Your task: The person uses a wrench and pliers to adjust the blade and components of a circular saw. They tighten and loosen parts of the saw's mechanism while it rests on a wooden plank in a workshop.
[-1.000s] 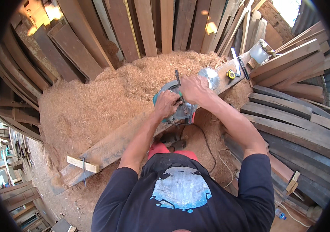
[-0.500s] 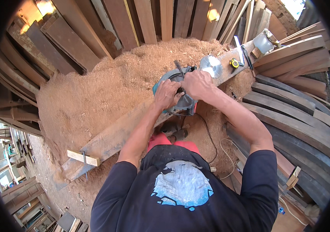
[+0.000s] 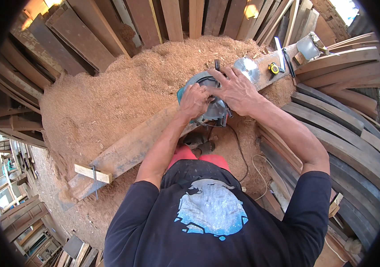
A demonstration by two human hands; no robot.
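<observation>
A circular saw (image 3: 217,109) with a teal and dark body lies on a long board in front of me, its round blade side facing up. My left hand (image 3: 194,101) is closed at the middle of the saw, fingertips pinched together; what they hold is hidden. Over the saw's right side reaches my right hand (image 3: 236,91), fingers apart and its thumb close to the left fingertips. Just beyond the right hand, a loose silver saw blade (image 3: 247,69) lies flat on the board.
The long board (image 3: 125,149) slants across sawdust (image 3: 110,107). A clamp (image 3: 95,181) and wood strip (image 3: 93,173) sit at its left end. A yellow tape measure (image 3: 273,68), metal square (image 3: 279,52) and clear container (image 3: 308,47) are at its right. Stacked planks (image 3: 332,129) flank me; a cable (image 3: 244,153) trails below.
My right hand has gone from closed fingers at the saw's middle to fingers spread. The left hand stays at the saw's centre. The whole view has shifted slightly.
</observation>
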